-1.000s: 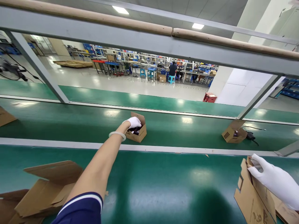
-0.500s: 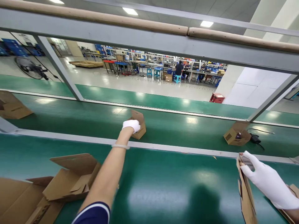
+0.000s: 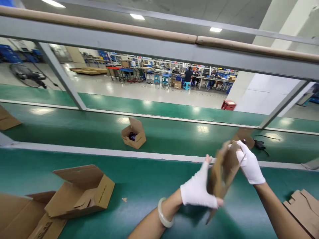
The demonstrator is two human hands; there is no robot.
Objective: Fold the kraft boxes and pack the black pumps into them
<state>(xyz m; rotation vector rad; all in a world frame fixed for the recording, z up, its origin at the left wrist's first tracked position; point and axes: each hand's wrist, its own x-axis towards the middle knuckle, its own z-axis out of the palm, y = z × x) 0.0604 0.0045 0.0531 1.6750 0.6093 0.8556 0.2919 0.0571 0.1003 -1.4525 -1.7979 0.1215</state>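
A green bench [image 3: 149, 176] spans the foreground, an open cardboard box [image 3: 99, 196] near its left end. Over its right part, a blurred cardboard carton [image 3: 229, 162] stands tilted between both hands: the right hand [image 3: 249, 166] holds its upper edge, while the left hand's [image 3: 199, 189] grip is wide, thumb and fingers spread at its left side. Farther back sit a smaller open box [image 3: 138, 141] with dark contents and a black power adapter [image 3: 259, 145].

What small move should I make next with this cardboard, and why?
Probably spread the cardboard piece wider: the right hand holds its upper edge, the left hand is spread alongside, and it looks narrower than the open box at lower left. Blur hides whether the left hand touches it.
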